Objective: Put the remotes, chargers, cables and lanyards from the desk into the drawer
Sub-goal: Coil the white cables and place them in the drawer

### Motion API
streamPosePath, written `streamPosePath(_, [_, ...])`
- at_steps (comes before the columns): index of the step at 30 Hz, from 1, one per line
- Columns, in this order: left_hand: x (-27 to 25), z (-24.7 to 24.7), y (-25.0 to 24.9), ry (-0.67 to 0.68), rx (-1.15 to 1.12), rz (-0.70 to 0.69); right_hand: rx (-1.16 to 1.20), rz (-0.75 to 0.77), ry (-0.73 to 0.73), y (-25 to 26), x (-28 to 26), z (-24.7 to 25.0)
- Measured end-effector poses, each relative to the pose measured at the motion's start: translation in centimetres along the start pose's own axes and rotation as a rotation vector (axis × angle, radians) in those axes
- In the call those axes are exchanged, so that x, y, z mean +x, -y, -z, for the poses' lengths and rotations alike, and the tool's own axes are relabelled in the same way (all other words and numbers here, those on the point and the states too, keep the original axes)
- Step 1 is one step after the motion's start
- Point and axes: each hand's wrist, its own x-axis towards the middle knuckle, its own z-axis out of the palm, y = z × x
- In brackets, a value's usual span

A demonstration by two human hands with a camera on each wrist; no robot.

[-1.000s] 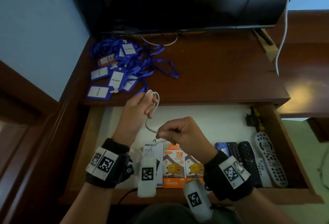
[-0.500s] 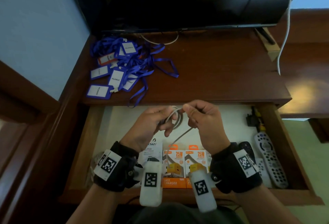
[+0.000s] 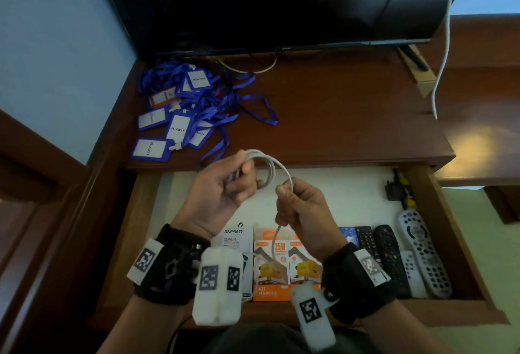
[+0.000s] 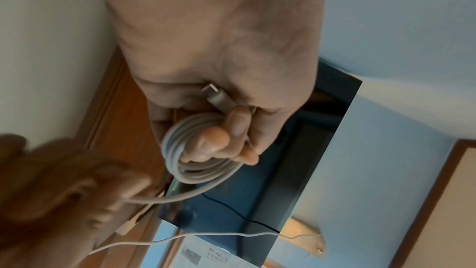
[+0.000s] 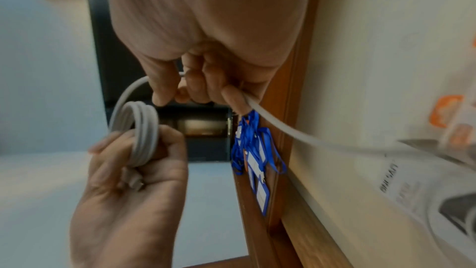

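A white cable (image 3: 270,164) is held above the open drawer (image 3: 439,230). My left hand (image 3: 222,187) grips its wound coil (image 4: 195,150), thumb through the loops, with one plug end (image 4: 215,94) in the palm. My right hand (image 3: 302,210) holds the loose run of the cable (image 5: 278,125), whose tail hangs toward the charger boxes (image 3: 287,266). Several remotes (image 3: 405,255) lie in the drawer's right part. A pile of blue lanyards with badge holders (image 3: 191,108) lies on the desk's left.
A black TV (image 3: 281,2) stands at the back of the wooden desk (image 3: 351,117). A white wire (image 3: 443,52) hangs at the right, and another white wire (image 3: 247,68) curves under the screen. A black adapter (image 3: 396,187) sits in the drawer's far right corner.
The right hand has swung down and right of the coil, drawing another turn of cable round it. The left hand has kept its hold, and the coil has grown thicker.
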Motion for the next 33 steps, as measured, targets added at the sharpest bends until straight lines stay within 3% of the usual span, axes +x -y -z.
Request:
streamPosePath(4, [0.2,0.1,-2.0,-0.062,-0.181,-0.094,0.036,-0.108,0.063,-1.5,0.0,-0.3])
streamPosePath(7, [0.2,0.8,-2.8,-0.153,-0.167,-0.185,-0.101,-0.133,0.022,-1.0,0.3,-0.3])
streamPosePath(10, [0.2,1.7,-2.5,-0.243,-0.115,-0.254,-0.351,-0.064,-0.016,0.7,0.5,-0.2])
streamPosePath(13, [0.4,2.1,-1.8,-0.348,0.154,-0.344,-0.651,0.016,-0.012,2.3,0.4,-0.3])
streamPosePath(16, [0.7,1.9,-1.0,-0.386,0.328,-0.383,-0.928,0.068,0.139,3.2,0.0,-1.7])
streamPosePath(19, [0.9,1.0,-0.5,-0.359,0.482,-0.369,-0.969,0.101,0.307,3.9,-0.7,-3.5])
streamPosePath(22, [0.5,0.2,0.2,-0.29,0.541,-0.334,-0.901,0.143,0.344,5.0,-0.9,-4.0])
streamPosePath(27, [0.2,0.1,1.1,-0.137,0.552,-0.231,-0.755,0.132,0.222,6.6,-1.0,-2.9])
streamPosePath(30, [0.2,0.3,1.4,-0.088,0.557,-0.162,-0.681,0.188,0.151,6.9,-1.2,-2.1])
streamPosePath(33, [0.0,0.2,1.7,0.05,0.585,-0.064,-0.659,0.247,0.069,6.8,-1.1,-1.3])
